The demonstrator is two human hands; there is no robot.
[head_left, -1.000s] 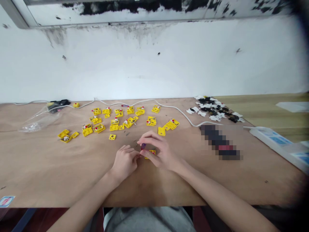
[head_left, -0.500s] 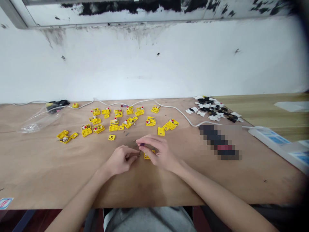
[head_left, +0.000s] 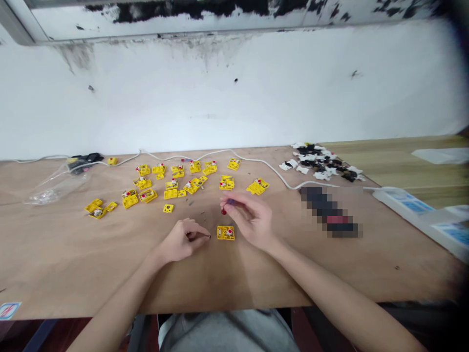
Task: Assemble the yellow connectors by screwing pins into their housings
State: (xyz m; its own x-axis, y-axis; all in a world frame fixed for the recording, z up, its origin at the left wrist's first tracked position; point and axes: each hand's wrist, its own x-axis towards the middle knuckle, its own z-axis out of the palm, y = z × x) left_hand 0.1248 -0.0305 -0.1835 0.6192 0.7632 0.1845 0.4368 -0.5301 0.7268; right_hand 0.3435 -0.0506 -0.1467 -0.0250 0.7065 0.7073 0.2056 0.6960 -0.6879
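My right hand (head_left: 252, 220) is raised over the table, thumb and fingers pinched round a small screwdriver (head_left: 224, 210) with a purple and red handle; its shaft cannot be made out. To the left, my left hand (head_left: 185, 239) rests low on the table, thumb and forefinger closed on a tiny dark metal piece (head_left: 209, 236), too small to name exactly. Between the two hands lies an open yellow plastic case (head_left: 221, 233) holding a white part with a red button (head_left: 229, 232). Neither hand touches this case.
Several open yellow cases (head_left: 171, 194) with white and red parts lie in rows beyond my hands. A white cable (head_left: 264, 163) runs along the back to a power strip (head_left: 388, 195). Black and white pieces (head_left: 322, 164) are heaped back right; a clear plastic bag (head_left: 54, 188) lies left.
My right hand has moved right and up with the screwdriver, away from my left fingertips, uncovering the near yellow case. My left hand has stayed nearly in place, still pinching.
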